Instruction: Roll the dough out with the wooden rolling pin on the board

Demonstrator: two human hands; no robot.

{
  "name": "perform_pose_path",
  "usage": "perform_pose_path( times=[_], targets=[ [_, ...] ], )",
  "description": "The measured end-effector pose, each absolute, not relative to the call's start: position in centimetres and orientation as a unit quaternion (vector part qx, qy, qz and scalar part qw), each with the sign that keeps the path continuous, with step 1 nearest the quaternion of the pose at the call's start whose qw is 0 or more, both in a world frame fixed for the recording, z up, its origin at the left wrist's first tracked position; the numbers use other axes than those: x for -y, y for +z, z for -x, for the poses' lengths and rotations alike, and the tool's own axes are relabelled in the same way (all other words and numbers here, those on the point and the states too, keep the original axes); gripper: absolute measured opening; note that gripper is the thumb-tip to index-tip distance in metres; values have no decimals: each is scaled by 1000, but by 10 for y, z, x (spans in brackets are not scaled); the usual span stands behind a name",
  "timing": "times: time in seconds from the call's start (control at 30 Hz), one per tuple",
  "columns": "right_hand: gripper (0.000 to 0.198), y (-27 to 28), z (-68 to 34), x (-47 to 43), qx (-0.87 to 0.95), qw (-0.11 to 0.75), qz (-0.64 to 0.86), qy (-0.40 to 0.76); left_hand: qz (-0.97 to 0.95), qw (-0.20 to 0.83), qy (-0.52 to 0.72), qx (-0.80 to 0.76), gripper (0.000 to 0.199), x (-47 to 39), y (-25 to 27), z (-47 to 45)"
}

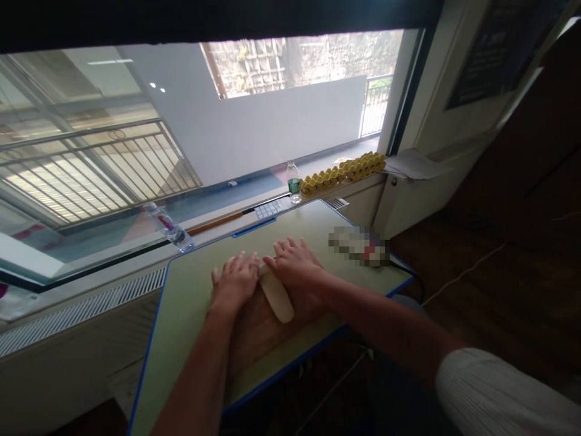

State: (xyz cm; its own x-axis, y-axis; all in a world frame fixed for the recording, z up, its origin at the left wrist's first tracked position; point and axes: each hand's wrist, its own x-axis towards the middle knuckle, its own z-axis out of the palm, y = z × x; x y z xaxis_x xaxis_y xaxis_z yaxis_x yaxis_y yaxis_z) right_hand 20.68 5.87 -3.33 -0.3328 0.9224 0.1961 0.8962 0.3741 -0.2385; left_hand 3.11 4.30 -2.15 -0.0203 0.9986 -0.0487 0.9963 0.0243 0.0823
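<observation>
A pale, elongated piece that looks like dough lies on a brown wooden board, its far end between my two hands. My left hand rests palm down at the board's far left side, fingers stretched forward and apart. On the other side, my right hand is also palm down with fingers extended, its thumb close to the dough's far end. A narrow light strip shows between the hands; whether something lies beneath the palms is hidden. The board sits on a green table with a blue edge.
A pixelated object with a black cable lies at the table's right. Along the windowsill are a tilted plastic bottle, an upright bottle, a brown stick and yellow egg trays. A white cable crosses the floor.
</observation>
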Motion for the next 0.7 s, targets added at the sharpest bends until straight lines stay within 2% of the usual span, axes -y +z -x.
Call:
perform_pose_path(
  times=[0.27, 0.43, 0.53, 0.7],
  targets=[
    [58, -32, -204, -74, 809, 138, 569, 40, -684, 49, 10, -728, 63, -55, -21, -34],
    [61, -39, -212, -35, 805, 182, 563, 46, -700, 16, 36, -713, 65, -15, -28, -38],
    [68, -50, -221, 0, 801, 207, 559, 55, -711, -33, 57, -700, 65, 20, -41, -41],
    [68, -68, -233, 43, 799, 233, 552, 52, -741, -95, 91, -659, 67, 64, -66, -38]
  ],
)
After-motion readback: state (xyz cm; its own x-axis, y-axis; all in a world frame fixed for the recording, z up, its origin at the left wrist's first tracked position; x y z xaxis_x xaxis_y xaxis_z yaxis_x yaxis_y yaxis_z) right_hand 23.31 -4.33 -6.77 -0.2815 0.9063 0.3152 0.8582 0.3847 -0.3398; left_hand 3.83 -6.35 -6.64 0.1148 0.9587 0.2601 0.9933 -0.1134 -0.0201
